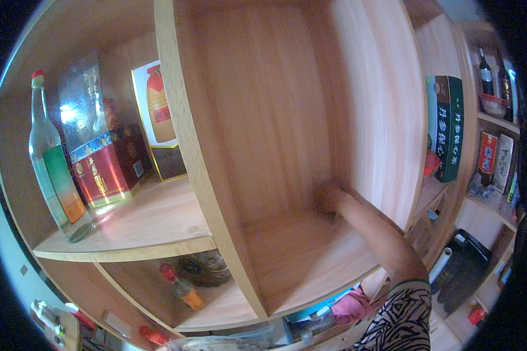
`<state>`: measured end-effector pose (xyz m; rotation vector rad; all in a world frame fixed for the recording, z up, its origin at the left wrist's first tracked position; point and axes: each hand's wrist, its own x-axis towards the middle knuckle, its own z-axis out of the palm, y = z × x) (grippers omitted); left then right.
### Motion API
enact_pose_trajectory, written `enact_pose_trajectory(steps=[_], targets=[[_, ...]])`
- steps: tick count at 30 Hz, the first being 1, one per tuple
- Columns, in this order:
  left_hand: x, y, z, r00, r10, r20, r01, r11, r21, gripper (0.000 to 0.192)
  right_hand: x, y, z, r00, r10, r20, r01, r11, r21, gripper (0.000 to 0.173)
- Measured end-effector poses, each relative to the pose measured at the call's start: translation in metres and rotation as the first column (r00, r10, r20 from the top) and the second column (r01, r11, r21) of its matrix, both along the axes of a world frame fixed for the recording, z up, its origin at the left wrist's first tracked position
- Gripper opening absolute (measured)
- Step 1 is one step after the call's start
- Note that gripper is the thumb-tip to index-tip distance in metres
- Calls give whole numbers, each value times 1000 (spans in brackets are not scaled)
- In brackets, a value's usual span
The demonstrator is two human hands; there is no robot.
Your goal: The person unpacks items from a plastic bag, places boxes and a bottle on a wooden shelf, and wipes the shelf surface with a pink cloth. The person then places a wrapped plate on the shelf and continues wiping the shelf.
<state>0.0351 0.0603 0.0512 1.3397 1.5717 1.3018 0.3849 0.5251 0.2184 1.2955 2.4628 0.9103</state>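
Observation:
My right hand [331, 199] reaches deep into a wooden shelf compartment [263, 114], low by its back right corner. The hand is blurred and in shadow, so its fingers and anything in them cannot be made out. The forearm runs in from the lower right, above the compartment's floor [307, 259], in a black-patterned sleeve. My left hand is out of view. Below the compartment's front edge, a pink cloth [351, 307] lies partly beside the sleeve.
Left of the upright divider [193, 145] stand a clear glass bottle [55, 166], a red gift box [103, 175] and a box with a jar picture [158, 118]. Beneath lies a small red-capped bottle [184, 289]. Right are green boxes [448, 127] and a black case [463, 267].

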Motion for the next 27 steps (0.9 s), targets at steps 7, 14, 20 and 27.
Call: enact_pose_trajectory(steps=[7,14,20,27], targets=[[4,3,-3,998,56,24,-56,998,13,49,11,12,12,558,-59,-827,-463,805,-370,33],[-9,-5,-6,992,-38,123,58,985,-163,70,-33,28,127,-28,820,-571,-226,552,803,40],[2,-11,-6,998,53,-15,-54,992,-113,67,-139,34,159,-89,769,-633,-280,590,757,55],[-5,3,-12,990,31,-140,-48,992,-121,64,-202,-39,156,-451,443,-775,-587,507,632,48]])
